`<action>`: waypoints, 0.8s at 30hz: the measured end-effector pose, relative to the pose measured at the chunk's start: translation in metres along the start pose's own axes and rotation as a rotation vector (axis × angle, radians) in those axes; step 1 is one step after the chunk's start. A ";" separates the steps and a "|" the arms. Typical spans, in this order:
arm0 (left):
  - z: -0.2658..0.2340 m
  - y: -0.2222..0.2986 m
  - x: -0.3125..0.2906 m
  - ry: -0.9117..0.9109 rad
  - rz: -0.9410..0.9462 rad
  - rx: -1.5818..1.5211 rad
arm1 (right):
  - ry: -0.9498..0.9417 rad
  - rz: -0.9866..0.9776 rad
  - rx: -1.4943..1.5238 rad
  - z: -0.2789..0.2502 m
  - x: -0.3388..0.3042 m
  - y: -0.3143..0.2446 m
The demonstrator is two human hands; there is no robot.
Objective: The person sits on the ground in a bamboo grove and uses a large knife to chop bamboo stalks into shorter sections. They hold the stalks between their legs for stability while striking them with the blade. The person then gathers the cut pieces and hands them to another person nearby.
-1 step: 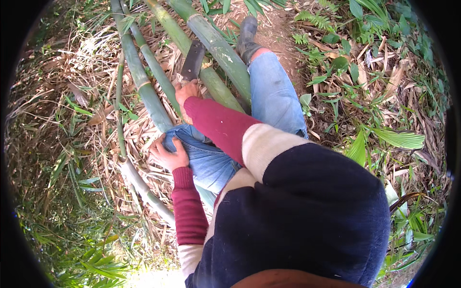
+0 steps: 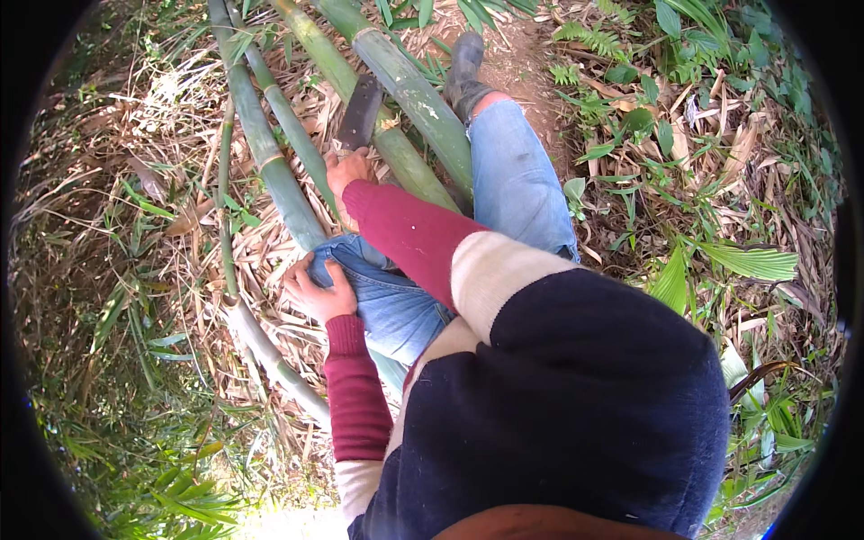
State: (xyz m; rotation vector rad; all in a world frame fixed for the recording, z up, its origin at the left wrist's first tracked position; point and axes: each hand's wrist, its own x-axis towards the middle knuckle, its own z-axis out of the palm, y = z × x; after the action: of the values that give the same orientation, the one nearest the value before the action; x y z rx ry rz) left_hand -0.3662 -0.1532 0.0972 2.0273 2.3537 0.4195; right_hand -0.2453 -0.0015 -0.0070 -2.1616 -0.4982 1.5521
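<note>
My right hand [image 2: 351, 178] grips a machete by its handle, most of which the fingers hide. The machete's wide dark blade [image 2: 360, 110] points away from me and lies over a yellow-green bamboo pole [image 2: 409, 162]. My left hand [image 2: 319, 292] rests on my bent left knee in blue jeans, thumb and fingers apart, holding nothing. Just left of the right hand runs a thinner green bamboo pole [image 2: 292, 130]. A thicker bamboo pole [image 2: 283, 193] reaches to my left knee.
A large green bamboo pole [image 2: 418, 103] lies beside my outstretched right leg [image 2: 513, 162] and dark boot [image 2: 463, 67]. A cut bamboo piece [image 2: 274, 360] lies at my left. Dry leaf litter [image 2: 162, 243] and ferns [image 2: 589, 45] cover the ground around; a bare dirt strip [image 2: 531, 67] runs beyond the boot.
</note>
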 end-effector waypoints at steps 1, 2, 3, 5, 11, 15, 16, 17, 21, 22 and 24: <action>0.002 -0.001 -0.001 -0.001 -0.003 0.000 | -0.011 -0.028 -0.012 0.003 0.004 -0.006; 0.005 -0.002 -0.002 0.035 0.007 0.018 | -0.020 -0.047 -0.019 0.000 0.010 -0.014; 0.004 -0.002 -0.003 0.024 0.007 -0.002 | -0.012 -0.052 -0.026 -0.001 0.018 -0.013; 0.001 -0.001 -0.002 0.010 -0.004 -0.041 | -0.004 -0.072 -0.046 -0.008 0.033 -0.002; 0.000 0.004 0.003 0.012 0.024 -0.035 | 0.042 -0.093 -0.034 -0.004 0.023 0.012; 0.003 -0.004 0.004 0.019 0.026 -0.036 | -0.066 -0.156 -0.051 -0.021 0.021 -0.007; 0.002 -0.001 0.005 0.009 0.014 -0.032 | -0.073 -0.167 -0.076 -0.034 0.013 0.010; 0.000 0.001 0.004 0.001 -0.002 -0.026 | -0.084 -0.181 -0.104 -0.043 0.003 0.024; -0.002 0.008 0.003 -0.020 -0.024 0.013 | -0.182 -0.499 -0.540 -0.040 0.006 0.019; 0.000 0.005 0.002 -0.014 -0.006 0.026 | -0.114 -0.334 -0.369 -0.034 0.012 0.011; 0.003 0.004 0.000 0.003 -0.004 0.004 | -0.140 -0.150 -0.153 -0.038 0.023 -0.009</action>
State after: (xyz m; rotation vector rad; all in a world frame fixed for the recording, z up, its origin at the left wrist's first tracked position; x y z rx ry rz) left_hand -0.3613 -0.1525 0.0951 2.0255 2.3616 0.4176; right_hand -0.2021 0.0126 -0.0098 -2.0795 -0.8297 1.6355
